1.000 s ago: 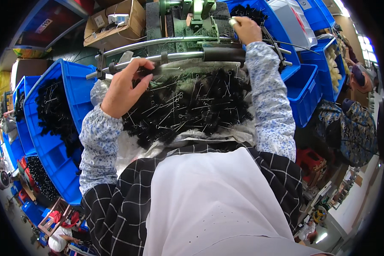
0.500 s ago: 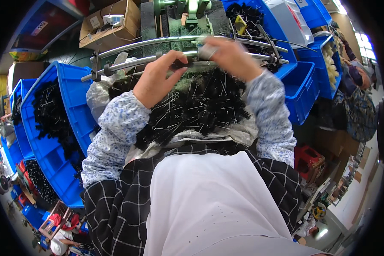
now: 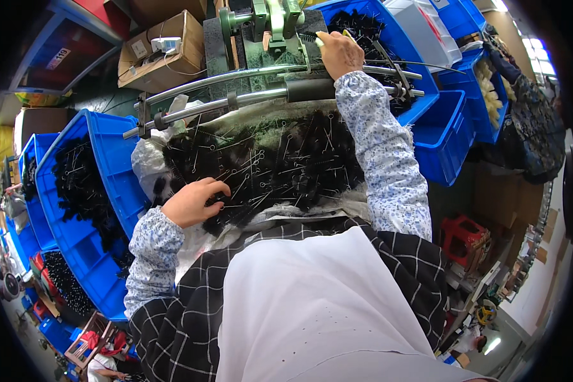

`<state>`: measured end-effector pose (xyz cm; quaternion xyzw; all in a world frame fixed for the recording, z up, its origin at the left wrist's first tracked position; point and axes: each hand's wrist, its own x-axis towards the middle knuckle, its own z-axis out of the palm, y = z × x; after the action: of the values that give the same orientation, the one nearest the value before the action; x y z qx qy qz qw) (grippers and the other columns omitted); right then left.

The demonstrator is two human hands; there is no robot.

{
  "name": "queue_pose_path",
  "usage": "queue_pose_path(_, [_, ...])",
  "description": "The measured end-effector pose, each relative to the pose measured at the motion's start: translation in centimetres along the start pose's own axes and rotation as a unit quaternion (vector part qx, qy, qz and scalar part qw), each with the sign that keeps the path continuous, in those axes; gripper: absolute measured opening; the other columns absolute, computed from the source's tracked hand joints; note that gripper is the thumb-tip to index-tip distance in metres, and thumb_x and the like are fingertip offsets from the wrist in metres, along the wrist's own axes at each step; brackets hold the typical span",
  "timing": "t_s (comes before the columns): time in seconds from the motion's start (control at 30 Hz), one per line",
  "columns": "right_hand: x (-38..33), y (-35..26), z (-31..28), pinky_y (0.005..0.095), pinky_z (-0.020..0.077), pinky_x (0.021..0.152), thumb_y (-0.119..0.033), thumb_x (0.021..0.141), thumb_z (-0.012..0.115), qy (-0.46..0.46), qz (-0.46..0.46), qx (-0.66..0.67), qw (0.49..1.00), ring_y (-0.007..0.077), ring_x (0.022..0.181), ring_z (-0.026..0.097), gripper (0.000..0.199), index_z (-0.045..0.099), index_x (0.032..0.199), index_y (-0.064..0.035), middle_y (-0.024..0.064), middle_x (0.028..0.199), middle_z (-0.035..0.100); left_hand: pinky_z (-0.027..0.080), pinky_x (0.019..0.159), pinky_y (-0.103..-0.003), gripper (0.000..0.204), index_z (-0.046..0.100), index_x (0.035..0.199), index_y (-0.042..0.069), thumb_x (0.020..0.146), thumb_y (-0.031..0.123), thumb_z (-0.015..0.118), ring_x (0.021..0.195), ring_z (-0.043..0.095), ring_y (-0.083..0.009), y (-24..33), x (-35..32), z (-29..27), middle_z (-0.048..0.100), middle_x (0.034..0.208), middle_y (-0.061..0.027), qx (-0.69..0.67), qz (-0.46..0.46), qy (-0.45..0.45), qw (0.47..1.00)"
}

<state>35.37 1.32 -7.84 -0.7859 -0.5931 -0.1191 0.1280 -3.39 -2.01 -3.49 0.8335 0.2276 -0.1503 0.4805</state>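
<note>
At the bench machine (image 3: 277,48), my right hand (image 3: 342,54) is closed, its fingertips in pale yellow covers. It pinches a small black-bristled wire brush (image 3: 307,38), which sits beside the green clamp part. My left hand (image 3: 197,202) is low at the left edge of a heap of black wire brushes (image 3: 280,159). Its thumb and index finger are curved but apart, close to the loop-ended wire stems; the other fingers are partly hidden.
Two curved metal rails (image 3: 216,104), with a black sleeve (image 3: 310,90), cross between me and the machine. A blue crate (image 3: 111,159) with black brushes stands left. Blue bins (image 3: 445,137) stand right. A cardboard box (image 3: 188,48) sits far left, a red stool (image 3: 465,239) lower right.
My left hand has come down from the rails to the brush heap. My right hand has gone up and right to the machine, with a brush in its fingers.
</note>
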Motion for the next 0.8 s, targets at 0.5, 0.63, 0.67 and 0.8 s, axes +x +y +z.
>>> queue_pose_path(0.5, [1.9,1.9,3.6,0.0382,0.0397,0.087,-0.023,0.081,0.059,-0.014,-0.067,0.015,0.998,0.0216,0.093,0.054,0.025,0.064,0.106,-0.0212,0.0021,0.097,0.062,0.046,0.068,-0.041,0.021,0.054,0.096,0.010,0.075,0.016,0.059,0.075,0.059,-0.0330,0.6,1.9,1.2,0.060,0.077,-0.0141,0.105,-0.029,0.009,0.994])
queue_pose_path(0.63, [0.7,0.8,1.4,0.0405,0.0374,0.087,-0.037,0.080,0.061,-0.012,0.003,-0.047,0.999,0.0229,0.099,0.051,0.047,0.053,0.120,-0.0119,0.0045,0.105,0.057,0.047,0.066,-0.040,0.020,0.056,0.090,0.008,0.071,0.013,0.059,0.073,0.059,-0.0316,0.4,1.6,1.1,0.059,0.075,-0.0142,0.068,-0.007,0.064,0.996])
queue_pose_path(0.67, [0.4,0.7,0.9,0.0409,0.0397,0.085,-0.035,0.079,0.061,-0.046,0.049,-0.029,0.997,0.0253,0.103,0.052,0.048,0.053,0.121,-0.0135,0.0087,0.108,0.057,0.047,0.065,-0.040,0.020,0.056,0.088,0.007,0.070,0.012,0.060,0.071,0.059,-0.0310,0.4,1.4,1.1,0.059,0.074,-0.0142,0.052,-0.004,0.080,0.995])
queue_pose_path(0.8, [-0.4,1.6,2.4,0.0423,0.0410,0.087,-0.026,0.077,0.059,0.018,0.023,0.020,0.999,0.0302,0.106,0.053,0.039,0.059,0.111,-0.0083,0.0135,0.102,0.062,0.045,0.056,-0.031,0.019,0.056,0.084,0.003,0.066,0.008,0.060,0.059,0.055,-0.0210,2.4,0.8,-1.4,0.054,0.067,-0.0105,-0.057,-0.009,0.148,0.987])
